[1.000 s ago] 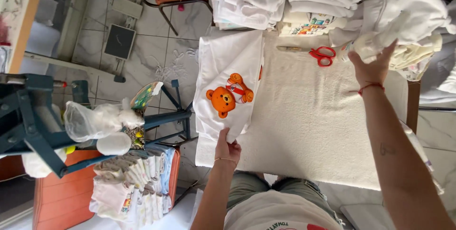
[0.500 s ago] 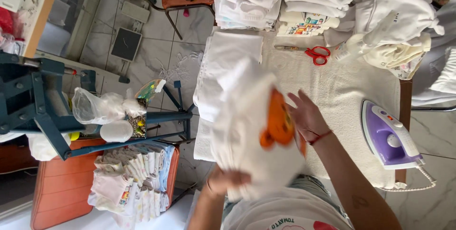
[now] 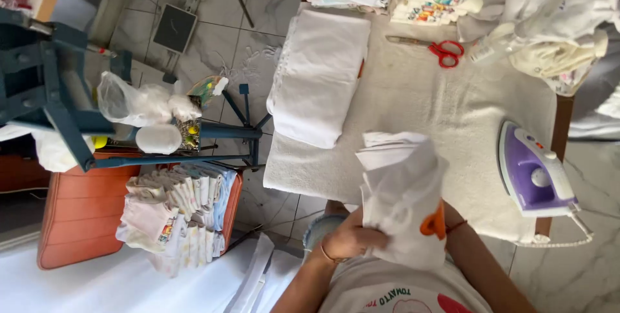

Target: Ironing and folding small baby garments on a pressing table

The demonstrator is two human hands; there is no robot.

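Note:
I hold a small white garment (image 3: 403, 200) with an orange print, lifted off the table close to my chest. My left hand (image 3: 352, 240) grips its lower left edge from below. My right hand is hidden behind the cloth; only its wrist with a red string (image 3: 456, 226) shows at the right edge. Under the garment lies the white towel-covered ironing table (image 3: 439, 106). A folded white stack (image 3: 320, 77) rests on the table's left part.
A purple and white iron (image 3: 535, 169) stands at the table's right edge. Red-handled scissors (image 3: 429, 47) lie at the far side, near piles of white clothes (image 3: 491, 3). Left of the table are a blue metal frame (image 3: 58, 93) and an orange seat with folded cloths (image 3: 174, 213).
The bear-print garment has been lifted off the table and drawn toward my chest, now bunched in both hands. My right hand came back from the far pile. The view shifted right, revealing the iron.

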